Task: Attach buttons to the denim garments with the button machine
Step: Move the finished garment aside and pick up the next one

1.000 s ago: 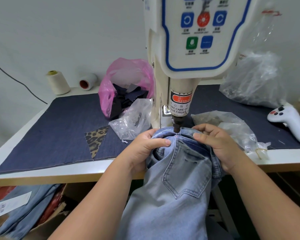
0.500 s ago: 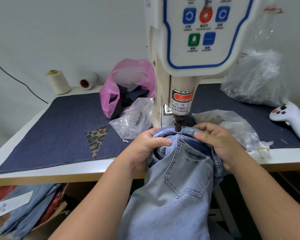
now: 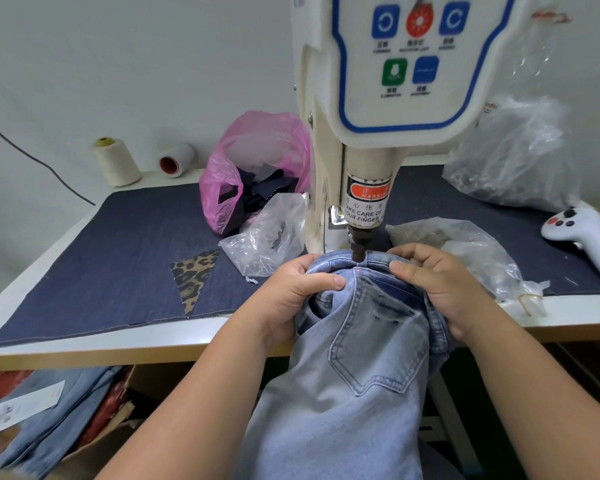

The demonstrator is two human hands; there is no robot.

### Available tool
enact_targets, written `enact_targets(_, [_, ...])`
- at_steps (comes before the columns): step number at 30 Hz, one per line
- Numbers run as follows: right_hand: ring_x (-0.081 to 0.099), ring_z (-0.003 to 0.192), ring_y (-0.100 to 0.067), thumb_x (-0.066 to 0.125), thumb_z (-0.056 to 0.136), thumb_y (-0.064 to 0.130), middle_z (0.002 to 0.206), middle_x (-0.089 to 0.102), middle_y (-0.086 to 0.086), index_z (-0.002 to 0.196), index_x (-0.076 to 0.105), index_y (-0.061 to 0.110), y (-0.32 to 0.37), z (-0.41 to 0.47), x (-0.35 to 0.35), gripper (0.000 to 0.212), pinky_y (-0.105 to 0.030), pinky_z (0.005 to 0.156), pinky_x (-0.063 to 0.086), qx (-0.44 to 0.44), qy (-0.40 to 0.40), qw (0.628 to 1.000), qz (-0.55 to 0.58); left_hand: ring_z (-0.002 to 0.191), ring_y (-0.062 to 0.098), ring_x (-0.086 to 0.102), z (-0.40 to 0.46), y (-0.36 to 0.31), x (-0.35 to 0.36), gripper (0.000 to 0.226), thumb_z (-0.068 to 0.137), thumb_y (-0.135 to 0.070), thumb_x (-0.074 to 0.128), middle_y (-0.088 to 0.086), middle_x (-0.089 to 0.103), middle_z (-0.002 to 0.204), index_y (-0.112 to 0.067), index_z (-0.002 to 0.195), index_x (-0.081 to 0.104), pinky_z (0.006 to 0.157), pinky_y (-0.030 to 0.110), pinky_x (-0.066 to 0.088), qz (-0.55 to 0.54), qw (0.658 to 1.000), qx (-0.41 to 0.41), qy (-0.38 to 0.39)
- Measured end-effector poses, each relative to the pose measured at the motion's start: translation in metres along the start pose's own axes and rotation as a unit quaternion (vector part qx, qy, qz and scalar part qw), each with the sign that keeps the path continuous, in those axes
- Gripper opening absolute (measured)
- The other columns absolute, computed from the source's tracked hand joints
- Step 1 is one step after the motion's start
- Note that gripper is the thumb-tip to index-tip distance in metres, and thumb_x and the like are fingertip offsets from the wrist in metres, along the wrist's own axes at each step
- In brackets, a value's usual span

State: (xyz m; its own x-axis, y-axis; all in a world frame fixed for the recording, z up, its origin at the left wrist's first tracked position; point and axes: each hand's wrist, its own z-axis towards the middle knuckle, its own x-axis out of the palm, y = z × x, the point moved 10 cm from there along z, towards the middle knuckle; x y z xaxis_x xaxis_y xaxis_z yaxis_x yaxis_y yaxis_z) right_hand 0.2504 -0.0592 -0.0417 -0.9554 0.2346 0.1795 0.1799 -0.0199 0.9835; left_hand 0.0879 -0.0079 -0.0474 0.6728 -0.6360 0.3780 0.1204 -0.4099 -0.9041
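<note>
My left hand (image 3: 291, 289) and right hand (image 3: 440, 285) are both bare, with no gloves, rings or watch on them. My forearms are bare too, with no sleeve reaching them. My fingernails are cut short and plain.

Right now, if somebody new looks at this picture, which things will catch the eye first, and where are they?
First, the cream button machine at top centre, its dark punch down on the waistband of the light blue jeans. Both hands grip that waistband, the left hand and the right hand on either side of the punch. Behind, left of the machine, a pink plastic bag stands on the dark denim mat.
</note>
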Motion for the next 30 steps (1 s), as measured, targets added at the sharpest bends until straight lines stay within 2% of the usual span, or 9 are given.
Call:
enact_targets(8, [0.072, 0.078, -0.023, 0.075, 0.074, 0.023, 0.093, 0.075, -0.015, 0.092, 0.076, 0.020, -0.0012, 0.0003, -0.0011, 0.018, -0.031, 0.064, 0.058, 0.001, -0.005, 1.000, -0.005, 0.099, 0.033, 0.069, -0.0004, -0.0002, 0.0001, 0.049, 0.075, -0.003, 0.071, 0.023, 0.069, 0.116, -0.004, 0.123, 0.064, 0.091, 0.044, 0.055, 0.005, 1.000, 0.004, 0.003])
enact_targets(12, [0.072, 0.078, -0.023, 0.075, 0.074, 0.024, 0.093, 0.075, -0.014, 0.093, 0.075, 0.020, -0.0016, 0.0005, -0.0020, 0.020, -0.031, 0.065, 0.057, 0.000, -0.007, 1.000, -0.010, 0.094, 0.032, 0.070, -0.0006, -0.0003, -0.0004, 0.050, 0.073, -0.004, 0.071, 0.022, 0.071, 0.112, -0.003, 0.123, 0.064, 0.086, 0.041, 0.058, 0.004, 1.000, 0.001, -0.002])
enact_targets(24, [0.072, 0.079, -0.023, 0.081, 0.069, 0.027, 0.094, 0.075, -0.014, 0.092, 0.076, 0.021, -0.0014, 0.0001, -0.0016, 0.024, -0.032, 0.066, 0.058, -0.001, -0.006, 1.000, 0.002, 0.098, 0.033, 0.068, 0.0000, 0.0004, 0.0002, 0.052, 0.074, -0.004, 0.071, 0.023, 0.069, 0.115, -0.002, 0.125, 0.062, 0.093, 0.045, 0.054, 0.005, 1.000, 0.000, -0.001])
enact_targets(30, [0.072, 0.081, -0.024, 0.074, 0.075, 0.023, 0.095, 0.075, -0.015, 0.093, 0.075, 0.020, -0.0027, 0.0014, -0.0035, 0.019, -0.032, 0.067, 0.058, 0.001, -0.010, 1.000, -0.015, 0.099, 0.034, 0.067, -0.0014, 0.0007, -0.0004, 0.052, 0.073, -0.003, 0.071, 0.025, 0.068, 0.118, -0.003, 0.125, 0.063, 0.095, 0.047, 0.053, -0.001, 1.000, -0.003, -0.002])
